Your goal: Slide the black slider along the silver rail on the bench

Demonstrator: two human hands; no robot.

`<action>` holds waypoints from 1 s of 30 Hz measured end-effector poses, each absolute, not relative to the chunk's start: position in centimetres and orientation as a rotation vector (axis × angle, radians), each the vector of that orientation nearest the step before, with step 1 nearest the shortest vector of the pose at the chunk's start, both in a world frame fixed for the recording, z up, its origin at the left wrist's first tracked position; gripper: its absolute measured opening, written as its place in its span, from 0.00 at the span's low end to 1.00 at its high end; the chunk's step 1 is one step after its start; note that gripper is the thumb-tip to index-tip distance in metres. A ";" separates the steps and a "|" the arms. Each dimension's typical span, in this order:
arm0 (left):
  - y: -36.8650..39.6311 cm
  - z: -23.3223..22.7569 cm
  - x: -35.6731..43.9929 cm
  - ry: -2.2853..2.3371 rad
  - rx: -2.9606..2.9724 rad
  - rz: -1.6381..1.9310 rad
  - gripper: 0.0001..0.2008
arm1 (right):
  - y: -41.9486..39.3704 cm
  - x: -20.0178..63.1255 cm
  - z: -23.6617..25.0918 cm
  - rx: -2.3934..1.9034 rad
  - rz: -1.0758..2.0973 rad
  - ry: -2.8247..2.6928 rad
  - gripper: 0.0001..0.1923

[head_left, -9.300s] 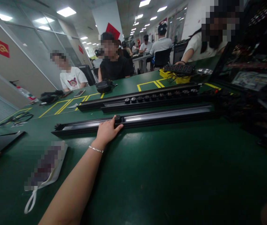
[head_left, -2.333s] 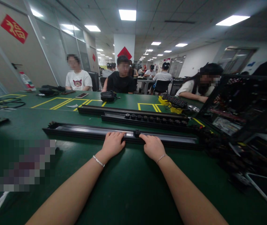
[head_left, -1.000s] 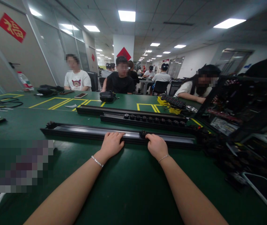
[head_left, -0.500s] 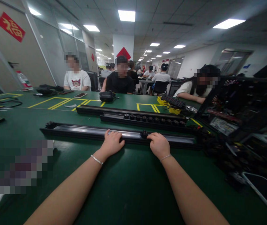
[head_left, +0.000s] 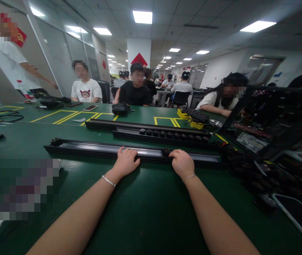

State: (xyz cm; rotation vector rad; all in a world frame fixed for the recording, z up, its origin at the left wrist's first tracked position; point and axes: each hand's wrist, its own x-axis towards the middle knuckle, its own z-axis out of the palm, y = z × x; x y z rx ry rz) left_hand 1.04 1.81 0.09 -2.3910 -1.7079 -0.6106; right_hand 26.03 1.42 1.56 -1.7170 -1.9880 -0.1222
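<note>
A long black rail [head_left: 79, 147] with a shiny metal channel lies across the table in front of me. My left hand [head_left: 126, 162] rests on its middle, fingers over the channel and thumb along the near side, gripping it. A small black block [head_left: 166, 152] sits in the channel right of centre. My right hand [head_left: 183, 164] has its fingers curled at the block's right side, pinching it; the fingertips are partly hidden. Beyond lies a second black rail [head_left: 129, 134] with several small black round pieces along it. A third long black bar [head_left: 103, 124] is behind that.
On the right are a dark pile of parts [head_left: 246, 173], a black open bin [head_left: 257, 117] and a tablet-like device [head_left: 296, 219]. A blurred-out object [head_left: 23, 187] with a white cord lies left on the green table [head_left: 140, 216]. Several people sit across and behind.
My right hand and the small black block have shifted slightly right along the channel. My left hand stays put on the rail. A person in a white shirt has appeared at the far left.
</note>
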 end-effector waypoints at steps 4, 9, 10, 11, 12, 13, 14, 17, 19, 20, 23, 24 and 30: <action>1.9 0.0 1.0 -1.689 -2.382 -0.619 0.09 | 1.6 26.4 1.2 -1.682 -0.074 -1.936 0.18; 1.8 0.1 1.0 -1.688 -2.379 -0.584 0.09 | 1.8 25.4 1.1 -1.660 -0.040 -1.780 0.15; 1.7 0.1 1.0 -1.686 -2.386 -0.570 0.09 | 1.8 25.0 1.2 -1.676 -0.040 -1.761 0.17; 1.7 0.2 1.0 -1.683 -2.393 -0.556 0.10 | 1.8 24.5 1.2 -1.701 -0.039 -1.756 0.20; 1.6 0.3 1.0 -1.681 -2.398 -0.546 0.10 | 1.9 24.1 1.3 -1.737 -0.041 -1.755 0.21; 1.6 0.3 1.0 -1.679 -2.401 -0.540 0.10 | 1.9 23.7 1.3 -1.775 -0.042 -1.759 0.21; 1.6 0.4 1.0 -1.678 -2.402 -0.535 0.10 | 1.9 23.4 1.4 -1.808 -0.038 -1.761 0.20; 1.5 0.4 1.0 -1.682 -2.400 -0.533 0.10 | 2.0 23.1 1.5 -1.864 -0.014 -1.753 0.19; 1.5 0.4 0.9 -1.677 -2.399 -0.534 0.10 | 2.1 23.1 1.6 -1.878 -0.005 -1.738 0.20; 1.5 0.4 0.9 -1.672 -2.399 -0.534 0.10 | 2.1 23.2 1.6 -1.882 -0.005 -1.729 0.20; 1.6 0.3 0.9 -1.663 -2.400 -0.536 0.09 | 2.1 23.4 1.6 -1.885 -0.003 -1.707 0.20; 1.6 0.3 0.9 -1.666 -2.399 -0.537 0.09 | 2.1 23.4 1.6 -1.883 0.000 -1.705 0.20; 1.6 0.2 0.8 -1.663 -2.402 -0.554 0.10 | 2.1 23.7 1.9 -1.892 0.045 -1.703 0.21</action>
